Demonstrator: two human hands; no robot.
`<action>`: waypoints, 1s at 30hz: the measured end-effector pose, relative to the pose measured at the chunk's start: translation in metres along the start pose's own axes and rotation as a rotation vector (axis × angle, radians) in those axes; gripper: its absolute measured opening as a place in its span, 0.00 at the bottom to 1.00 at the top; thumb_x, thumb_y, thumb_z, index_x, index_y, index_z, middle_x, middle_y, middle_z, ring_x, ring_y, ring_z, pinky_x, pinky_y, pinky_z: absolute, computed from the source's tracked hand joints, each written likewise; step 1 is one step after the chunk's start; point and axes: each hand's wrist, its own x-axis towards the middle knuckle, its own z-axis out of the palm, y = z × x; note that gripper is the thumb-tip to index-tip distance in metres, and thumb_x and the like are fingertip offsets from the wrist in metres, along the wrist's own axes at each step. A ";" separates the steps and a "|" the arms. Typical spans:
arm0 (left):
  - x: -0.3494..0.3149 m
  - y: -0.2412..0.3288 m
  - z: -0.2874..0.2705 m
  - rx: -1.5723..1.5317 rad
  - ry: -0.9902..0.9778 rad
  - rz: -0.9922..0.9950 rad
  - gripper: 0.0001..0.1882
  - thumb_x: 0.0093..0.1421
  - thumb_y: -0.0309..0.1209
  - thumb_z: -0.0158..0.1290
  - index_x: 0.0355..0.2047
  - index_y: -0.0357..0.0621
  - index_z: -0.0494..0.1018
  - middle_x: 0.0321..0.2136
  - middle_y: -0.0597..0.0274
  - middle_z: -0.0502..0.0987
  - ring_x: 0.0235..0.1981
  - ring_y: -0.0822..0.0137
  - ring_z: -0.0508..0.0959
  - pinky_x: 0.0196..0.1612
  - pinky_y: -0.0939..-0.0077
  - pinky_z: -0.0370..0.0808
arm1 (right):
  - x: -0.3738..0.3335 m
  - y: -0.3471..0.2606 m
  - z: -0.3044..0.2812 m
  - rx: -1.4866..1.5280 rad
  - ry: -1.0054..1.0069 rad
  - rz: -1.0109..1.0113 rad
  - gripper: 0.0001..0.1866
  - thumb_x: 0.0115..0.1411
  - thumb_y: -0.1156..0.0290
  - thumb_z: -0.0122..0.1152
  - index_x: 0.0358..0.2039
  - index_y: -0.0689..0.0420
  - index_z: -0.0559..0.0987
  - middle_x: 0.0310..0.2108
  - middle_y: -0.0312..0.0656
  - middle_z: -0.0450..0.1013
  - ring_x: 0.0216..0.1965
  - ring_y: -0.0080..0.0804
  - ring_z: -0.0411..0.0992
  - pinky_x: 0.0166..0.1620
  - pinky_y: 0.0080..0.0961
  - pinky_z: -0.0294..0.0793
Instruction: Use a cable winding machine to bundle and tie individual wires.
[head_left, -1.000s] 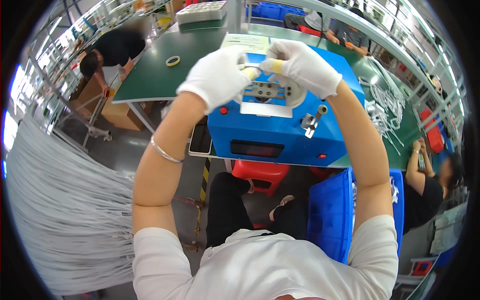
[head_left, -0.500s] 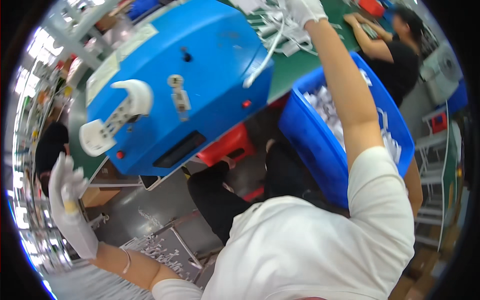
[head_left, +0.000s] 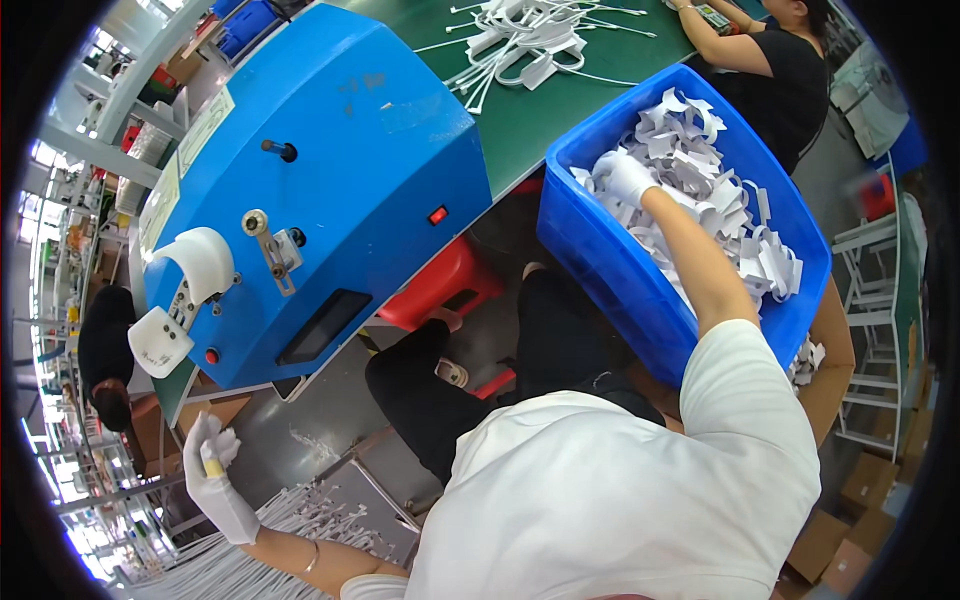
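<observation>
My right hand (head_left: 627, 179), in a white glove, is inside the left part of the blue bin (head_left: 618, 292). Its fingers are bent down against the heap of folded white paper-like pieces (head_left: 705, 190); what they hold is hidden white on white. My left hand (head_left: 217, 488), also gloved, is raised at the lower left with its fingers bent and apart, nothing seen in it. Yellow tape wraps one of its fingers. Nearest to it stands a blue machine (head_left: 370, 180) with a curved white guide (head_left: 203, 262) on its front.
White cables with paper tags (head_left: 530, 40) lie on the green table (head_left: 610, 55). A co-worker in black (head_left: 765, 70) works at the far right. Below the machine is a red stool (head_left: 445, 285). Long white cables (head_left: 290, 520) hang near my left forearm. A cardboard box (head_left: 832, 350) stands beside the bin.
My right hand has come back from the cable pile on the table into the blue bin. My left hand has moved down and right, its fingers more bent. The view has shifted.
</observation>
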 end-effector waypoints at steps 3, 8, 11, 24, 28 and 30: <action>0.007 0.035 0.015 -0.011 -0.111 0.083 0.23 0.66 0.42 0.46 0.50 0.32 0.71 0.42 0.49 0.76 0.38 0.64 0.78 0.44 0.72 0.75 | 0.010 -0.024 -0.054 0.332 -0.055 0.007 0.08 0.51 0.80 0.57 0.31 0.57 0.82 0.26 0.40 0.77 0.30 0.27 0.75 0.37 0.24 0.74; 0.013 0.073 0.068 -0.246 -0.391 0.225 0.13 0.61 0.26 0.51 0.42 0.28 0.75 0.39 0.52 0.77 0.37 0.63 0.79 0.44 0.73 0.74 | -0.015 -0.128 -0.149 0.987 -0.215 -0.317 0.09 0.54 0.79 0.61 0.38 0.63 0.80 0.37 0.41 0.78 0.39 0.27 0.76 0.46 0.23 0.74; 0.010 0.093 0.118 -0.425 -0.543 0.339 0.13 0.56 0.20 0.55 0.43 0.34 0.76 0.39 0.58 0.78 0.39 0.70 0.78 0.44 0.78 0.73 | -0.039 -0.210 -0.155 0.998 -0.233 -0.547 0.14 0.53 0.71 0.61 0.39 0.66 0.79 0.35 0.45 0.78 0.40 0.31 0.77 0.46 0.26 0.74; 0.028 0.123 0.080 -0.776 -0.021 0.243 0.06 0.59 0.19 0.52 0.38 0.33 0.73 0.34 0.58 0.77 0.25 0.76 0.77 0.25 0.87 0.74 | -0.041 -0.410 -0.114 1.125 -0.475 -0.906 0.13 0.56 0.70 0.64 0.38 0.65 0.80 0.39 0.46 0.76 0.39 0.32 0.75 0.46 0.29 0.73; 0.039 0.118 0.064 -0.647 0.120 0.392 0.07 0.59 0.17 0.50 0.38 0.32 0.73 0.26 0.60 0.75 0.20 0.75 0.76 0.20 0.85 0.74 | -0.036 -0.432 -0.111 1.013 -0.245 -1.023 0.15 0.60 0.70 0.59 0.44 0.64 0.77 0.43 0.44 0.74 0.43 0.29 0.72 0.48 0.25 0.72; 0.048 0.113 0.058 -0.564 0.286 0.379 0.09 0.58 0.17 0.50 0.39 0.34 0.74 0.26 0.63 0.76 0.22 0.77 0.75 0.23 0.86 0.73 | -0.034 -0.437 -0.113 0.878 0.079 -0.969 0.17 0.63 0.70 0.53 0.50 0.64 0.73 0.47 0.41 0.72 0.47 0.26 0.70 0.50 0.24 0.70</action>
